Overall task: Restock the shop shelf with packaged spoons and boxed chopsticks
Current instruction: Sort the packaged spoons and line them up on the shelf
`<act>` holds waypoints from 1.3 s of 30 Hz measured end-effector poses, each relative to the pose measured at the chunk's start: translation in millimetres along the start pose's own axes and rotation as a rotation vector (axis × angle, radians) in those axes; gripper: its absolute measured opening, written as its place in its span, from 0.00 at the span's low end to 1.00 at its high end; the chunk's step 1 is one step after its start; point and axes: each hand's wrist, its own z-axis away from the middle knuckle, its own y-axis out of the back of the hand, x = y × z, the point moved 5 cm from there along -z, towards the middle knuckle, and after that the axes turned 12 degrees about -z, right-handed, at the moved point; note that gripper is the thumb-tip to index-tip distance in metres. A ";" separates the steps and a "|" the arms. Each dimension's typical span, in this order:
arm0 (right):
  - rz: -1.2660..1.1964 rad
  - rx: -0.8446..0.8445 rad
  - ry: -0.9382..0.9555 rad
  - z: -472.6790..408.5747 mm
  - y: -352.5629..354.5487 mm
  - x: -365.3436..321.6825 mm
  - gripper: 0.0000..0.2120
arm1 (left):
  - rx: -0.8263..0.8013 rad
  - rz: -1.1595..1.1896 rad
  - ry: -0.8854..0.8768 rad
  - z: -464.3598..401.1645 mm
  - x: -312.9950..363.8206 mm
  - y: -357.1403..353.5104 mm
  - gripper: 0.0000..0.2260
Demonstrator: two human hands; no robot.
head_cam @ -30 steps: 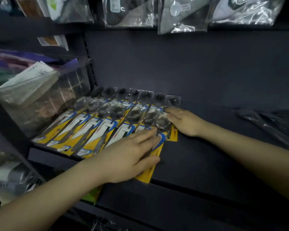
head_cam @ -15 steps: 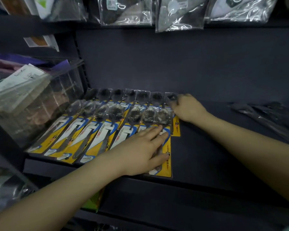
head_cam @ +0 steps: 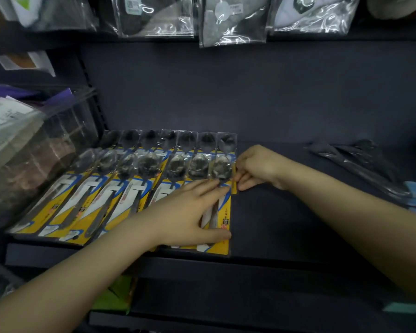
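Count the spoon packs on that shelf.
14 spoon packs: seven in the front row, the rightmost under the left hand; seven in the back row, the right hand pinching the end one. More may be hidden underneath.

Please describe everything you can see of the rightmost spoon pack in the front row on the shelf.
The rightmost yellow-carded spoon pack holds a shiny metal spoon under clear plastic, on a yellow card with blue and white print. It lies flat, bowl toward the back, at the front of the dark shelf. It overlaps the back-row pack behind it. The left hand rests flat on it, thumb at its lower end; the right hand touches the right edge of the packs.
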 end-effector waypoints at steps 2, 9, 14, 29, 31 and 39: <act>-0.006 -0.062 0.053 13.0 15.8 2.9 0.09 | 0.059 0.008 -0.005 -3.2 5.7 10.7 0.42; 0.927 0.472 0.068 49.6 165.4 41.8 0.18 | 0.223 -0.045 -0.168 -54.5 71.2 48.4 0.27; 0.809 0.442 -0.171 67.6 210.3 90.0 0.38 | 0.193 0.029 -0.175 -103.2 114.0 49.1 0.20; 0.357 0.207 0.237 55.7 154.2 41.5 0.15 | 0.175 1.276 0.402 -159.5 114.3 26.4 0.11; 0.507 0.199 0.309 56.1 136.2 40.7 0.10 | 0.218 1.309 0.440 -156.6 104.8 25.8 0.12; 0.359 0.267 0.492 53.9 111.1 15.9 0.15 | 0.265 1.361 0.561 -136.3 67.6 29.1 0.09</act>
